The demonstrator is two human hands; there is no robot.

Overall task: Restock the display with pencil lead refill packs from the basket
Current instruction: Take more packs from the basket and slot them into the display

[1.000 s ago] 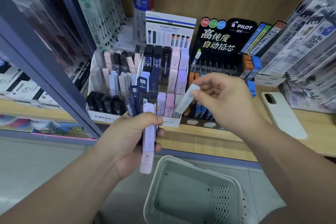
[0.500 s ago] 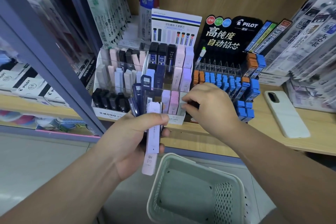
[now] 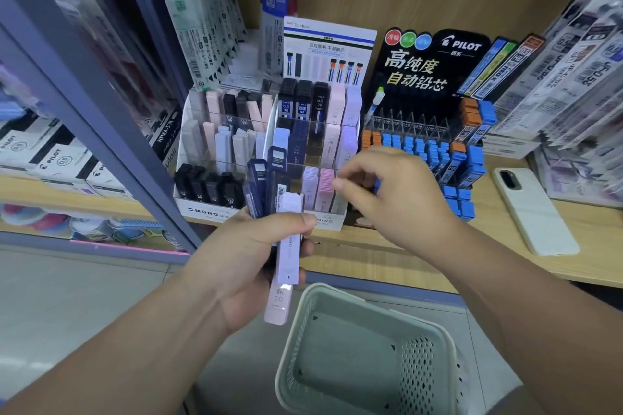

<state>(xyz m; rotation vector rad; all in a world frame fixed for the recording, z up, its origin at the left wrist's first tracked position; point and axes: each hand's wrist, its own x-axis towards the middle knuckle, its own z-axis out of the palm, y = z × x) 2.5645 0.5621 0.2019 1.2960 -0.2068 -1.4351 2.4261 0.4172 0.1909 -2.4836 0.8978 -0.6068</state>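
Note:
My left hand (image 3: 246, 259) grips a fan of lead refill packs (image 3: 286, 246): a pale lilac one in front, dark blue ones behind it. It holds them in front of the white Tombow MONO display (image 3: 323, 216) on the wooden shelf. My right hand (image 3: 394, 199) hovers at the display's front right slots, next to the pink and lilac packs (image 3: 318, 189). Its fingers are loosely curled and nothing shows between them. The pale green basket (image 3: 303, 320) sits below both hands, and it looks empty.
A black Pilot display (image 3: 435, 57) with blue and orange lead cases (image 3: 462, 175) stands right of the MONO display. A white phone (image 3: 532, 209) lies on the shelf further right. Hanging refill packets (image 3: 202, 10) crowd the back left, and a grey shelf post (image 3: 101, 111) runs diagonally.
My right hand carried a white pack down into the display's front right slot and let go of it. It is lifting away empty. My left hand kept its fan of packs.

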